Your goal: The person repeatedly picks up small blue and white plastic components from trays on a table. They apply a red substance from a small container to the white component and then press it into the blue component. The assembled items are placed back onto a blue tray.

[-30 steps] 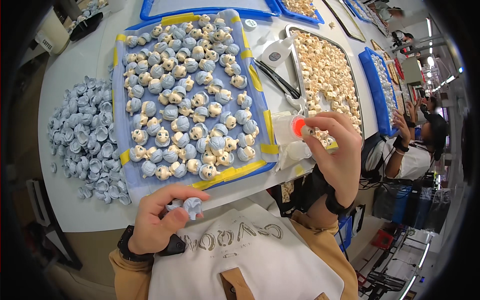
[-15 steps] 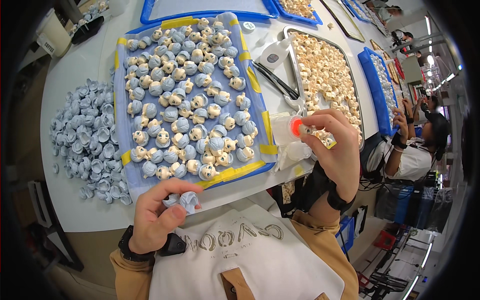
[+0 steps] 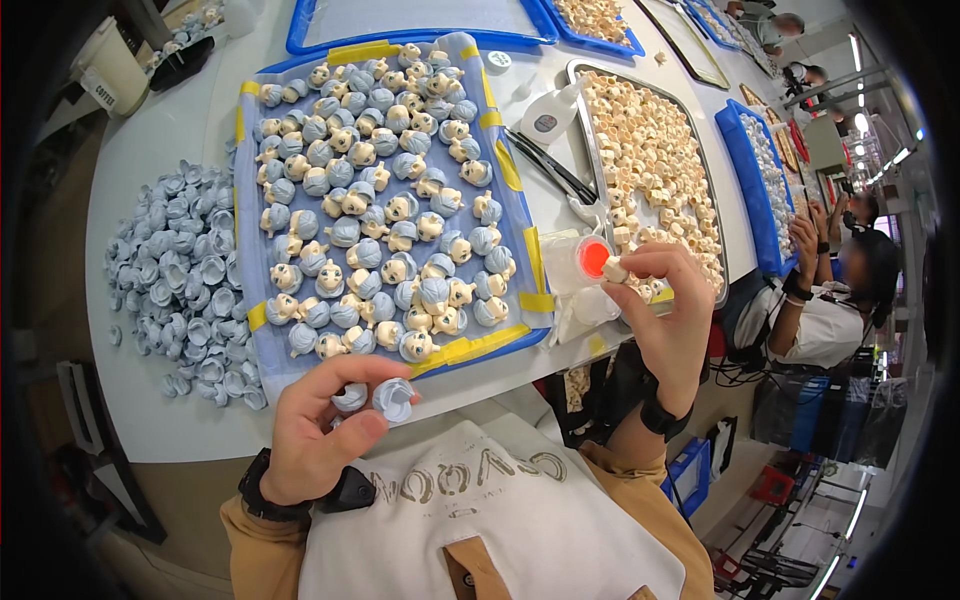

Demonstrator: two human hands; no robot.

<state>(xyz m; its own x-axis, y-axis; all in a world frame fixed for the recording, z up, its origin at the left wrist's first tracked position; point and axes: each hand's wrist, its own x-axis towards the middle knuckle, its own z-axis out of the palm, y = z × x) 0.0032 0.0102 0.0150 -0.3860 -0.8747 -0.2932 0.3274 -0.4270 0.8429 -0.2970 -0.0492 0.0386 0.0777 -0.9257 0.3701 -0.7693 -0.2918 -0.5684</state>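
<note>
Near the front edge of the table, my left hand (image 3: 325, 425) is closed around two pale-blue hollow doll hair pieces (image 3: 393, 399). One piece shows its open hollow between thumb and fingertips; the other sits deeper in the fingers. My right hand (image 3: 665, 305) pinches a small cream doll face piece (image 3: 615, 269) by thumb and fingers. It is just right of a clear cup (image 3: 566, 262) with a bright red-orange round end. Left of that cup, a blue-lined tray (image 3: 400, 160) bears many doll heads (image 3: 419, 345) with pale-blue hair.
Loose blue hair pieces (image 3: 185, 270) are heaped on the left. A metal tray (image 3: 573, 72) of cream face pieces is at the right. Black tweezers (image 3: 552, 165) and a white bottle (image 3: 552, 115) lie between the trays. A co-worker (image 3: 830, 300) sits at the far right.
My right hand has lowered a little, and the face piece has turned and shows beside the cup. In my left hand the front hair piece has rotated, its hollow now in view.
</note>
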